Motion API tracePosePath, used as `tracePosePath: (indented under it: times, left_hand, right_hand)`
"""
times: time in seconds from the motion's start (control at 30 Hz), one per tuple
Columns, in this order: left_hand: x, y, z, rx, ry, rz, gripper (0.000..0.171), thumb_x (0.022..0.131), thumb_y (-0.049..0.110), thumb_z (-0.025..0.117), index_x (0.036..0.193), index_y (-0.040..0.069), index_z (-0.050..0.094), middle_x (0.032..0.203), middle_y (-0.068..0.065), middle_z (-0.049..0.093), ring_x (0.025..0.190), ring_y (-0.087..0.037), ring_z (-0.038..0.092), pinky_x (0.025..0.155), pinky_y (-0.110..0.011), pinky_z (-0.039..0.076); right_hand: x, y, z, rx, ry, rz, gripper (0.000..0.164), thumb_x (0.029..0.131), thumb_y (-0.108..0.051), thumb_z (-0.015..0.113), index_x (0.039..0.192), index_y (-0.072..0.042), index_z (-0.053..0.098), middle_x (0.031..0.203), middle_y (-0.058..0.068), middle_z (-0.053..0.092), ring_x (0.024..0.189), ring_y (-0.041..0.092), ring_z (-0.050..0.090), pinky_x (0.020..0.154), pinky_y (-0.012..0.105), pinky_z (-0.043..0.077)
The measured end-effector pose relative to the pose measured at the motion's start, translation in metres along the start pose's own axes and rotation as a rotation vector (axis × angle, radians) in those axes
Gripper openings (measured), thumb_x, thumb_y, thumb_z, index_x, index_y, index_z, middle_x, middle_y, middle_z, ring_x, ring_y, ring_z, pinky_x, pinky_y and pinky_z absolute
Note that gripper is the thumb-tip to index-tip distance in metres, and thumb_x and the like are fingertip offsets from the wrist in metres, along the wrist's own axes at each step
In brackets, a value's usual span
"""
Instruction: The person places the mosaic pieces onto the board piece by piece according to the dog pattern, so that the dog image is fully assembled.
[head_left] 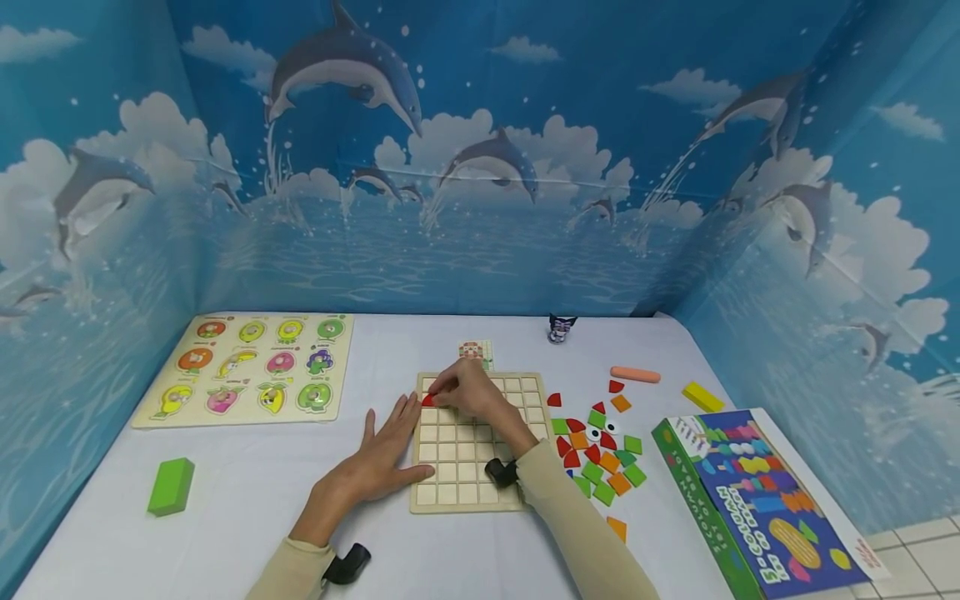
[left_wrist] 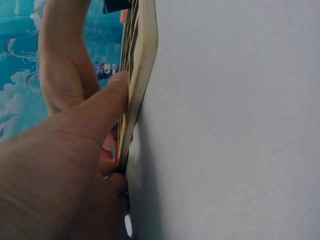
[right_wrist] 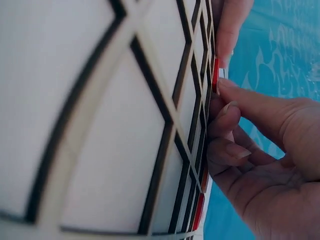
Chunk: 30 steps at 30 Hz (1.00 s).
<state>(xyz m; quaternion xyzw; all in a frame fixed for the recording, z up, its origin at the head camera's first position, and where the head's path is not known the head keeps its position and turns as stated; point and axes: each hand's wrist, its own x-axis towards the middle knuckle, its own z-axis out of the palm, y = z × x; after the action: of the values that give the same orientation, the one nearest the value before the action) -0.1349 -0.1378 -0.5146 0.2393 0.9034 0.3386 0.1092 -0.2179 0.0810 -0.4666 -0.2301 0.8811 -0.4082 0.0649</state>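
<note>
A wooden grid board (head_left: 450,505) with square cells lies on the white table. My right hand (head_left: 472,392) reaches over its upper left part, thumb and fingers curled at a red piece (head_left: 428,401) in a cell near the left edge. In the right wrist view, the thumb tip meets the edge of this red piece (right_wrist: 216,75), and another red piece (right_wrist: 198,212) shows lower down. My left hand (head_left: 378,458) lies with fingers extended along the board's left edge, its thumb (left_wrist: 112,97) on the rim.
Right of the board are scattered red, green and orange pieces (head_left: 592,471). A pattern card (head_left: 486,354) sits behind it. Elsewhere lie a fruit puzzle board (head_left: 247,396), a green block (head_left: 171,487), a game box (head_left: 772,500), a yellow block (head_left: 702,397), an orange stick (head_left: 634,374) and a small figurine (head_left: 559,328).
</note>
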Motion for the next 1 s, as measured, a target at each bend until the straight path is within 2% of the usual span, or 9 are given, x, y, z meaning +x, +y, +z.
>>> tracePosePath:
  times: [0.1, 0.23, 0.33, 0.4, 0.53, 0.67, 0.77, 0.87, 1.0]
  left_hand:
    - [0.001, 0.002, 0.002, 0.004, 0.003, 0.005, 0.110, 0.096, 0.042, 0.081, 0.173, 0.004, 0.012, 0.182, -0.009, 0.005, 0.168, -0.030, -0.004, 0.128, -0.068, -0.016]
    - [-0.001, 0.008, -0.001, 0.046, -0.011, 0.013, 0.109, 0.097, 0.045, 0.079, 0.172, 0.002, 0.012, 0.182, -0.012, 0.005, 0.168, -0.033, -0.003, 0.128, -0.069, -0.015]
    - [-0.004, 0.015, -0.008, 0.056, -0.029, 0.018, 0.109, 0.097, 0.046, 0.078, 0.172, 0.000, 0.013, 0.181, -0.015, 0.006, 0.168, -0.036, -0.002, 0.127, -0.071, -0.016]
    - [-0.007, 0.018, -0.013, 0.051, -0.047, 0.012, 0.110, 0.096, 0.046, 0.079, 0.171, -0.001, 0.014, 0.181, -0.016, 0.006, 0.168, -0.037, -0.002, 0.127, -0.070, -0.016]
    - [-0.009, 0.020, -0.020, 0.058, -0.087, 0.005, 0.119, 0.092, 0.047, 0.085, 0.172, 0.000, 0.011, 0.181, -0.015, 0.005, 0.168, -0.036, -0.002, 0.129, -0.069, -0.015]
    - [-0.009, 0.018, -0.022, 0.073, -0.102, 0.012, 0.126, 0.087, 0.047, 0.090, 0.172, 0.002, 0.009, 0.181, -0.014, 0.005, 0.168, -0.034, -0.001, 0.130, -0.068, -0.012]
    - [-0.008, 0.017, -0.022, 0.067, -0.101, 0.011, 0.127, 0.086, 0.047, 0.091, 0.172, 0.002, 0.009, 0.181, -0.013, 0.005, 0.168, -0.033, -0.001, 0.130, -0.067, -0.012]
    - [-0.007, 0.018, -0.023, 0.057, -0.101, 0.010, 0.128, 0.085, 0.046, 0.092, 0.172, 0.002, 0.009, 0.181, -0.014, 0.005, 0.168, -0.034, -0.001, 0.130, -0.067, -0.012]
    - [-0.006, 0.020, -0.023, 0.039, -0.101, 0.021, 0.128, 0.085, 0.045, 0.092, 0.172, 0.000, 0.010, 0.181, -0.016, 0.006, 0.168, -0.037, 0.000, 0.130, -0.068, -0.012]
  right_hand:
    - [-0.008, 0.000, -0.011, 0.013, 0.029, -0.051, 0.016, 0.096, -0.003, 0.080, 0.112, 0.002, 0.083, 0.098, 0.012, 0.081, 0.079, 0.014, 0.073, 0.070, 0.023, 0.060]
    - [-0.028, 0.003, -0.039, 0.082, 0.078, -0.122, 0.019, 0.100, -0.003, 0.076, 0.115, 0.008, 0.080, 0.092, 0.019, 0.079, 0.074, 0.036, 0.074, 0.066, 0.029, 0.061]
    - [-0.046, 0.010, -0.063, 0.134, 0.089, -0.117, 0.019, 0.102, -0.003, 0.073, 0.115, 0.009, 0.079, 0.092, 0.024, 0.079, 0.071, 0.048, 0.070, 0.063, 0.032, 0.060]
    - [-0.058, 0.016, -0.077, 0.134, 0.094, -0.094, 0.020, 0.103, -0.004, 0.072, 0.116, 0.009, 0.079, 0.096, 0.024, 0.079, 0.071, 0.050, 0.068, 0.063, 0.034, 0.060]
    - [-0.083, 0.029, -0.100, 0.104, 0.106, -0.035, 0.023, 0.104, -0.008, 0.073, 0.119, 0.007, 0.078, 0.099, 0.023, 0.079, 0.072, 0.048, 0.068, 0.063, 0.034, 0.061]
    - [-0.103, 0.041, -0.114, 0.076, 0.128, 0.032, 0.024, 0.103, -0.009, 0.073, 0.122, 0.006, 0.078, 0.103, 0.019, 0.080, 0.082, 0.043, 0.074, 0.069, 0.028, 0.063]
    - [-0.113, 0.049, -0.120, 0.030, 0.147, 0.060, 0.024, 0.101, -0.007, 0.075, 0.122, 0.005, 0.079, 0.105, 0.014, 0.080, 0.087, 0.033, 0.075, 0.074, 0.026, 0.063]
    - [-0.120, 0.057, -0.121, -0.008, 0.155, 0.067, 0.024, 0.100, -0.005, 0.077, 0.121, 0.005, 0.079, 0.100, 0.011, 0.079, 0.081, 0.023, 0.071, 0.071, 0.026, 0.061]
    - [-0.123, 0.066, -0.120, 0.006, 0.144, 0.049, 0.023, 0.098, -0.002, 0.077, 0.120, 0.008, 0.078, 0.095, 0.013, 0.078, 0.076, 0.021, 0.067, 0.065, 0.026, 0.059]
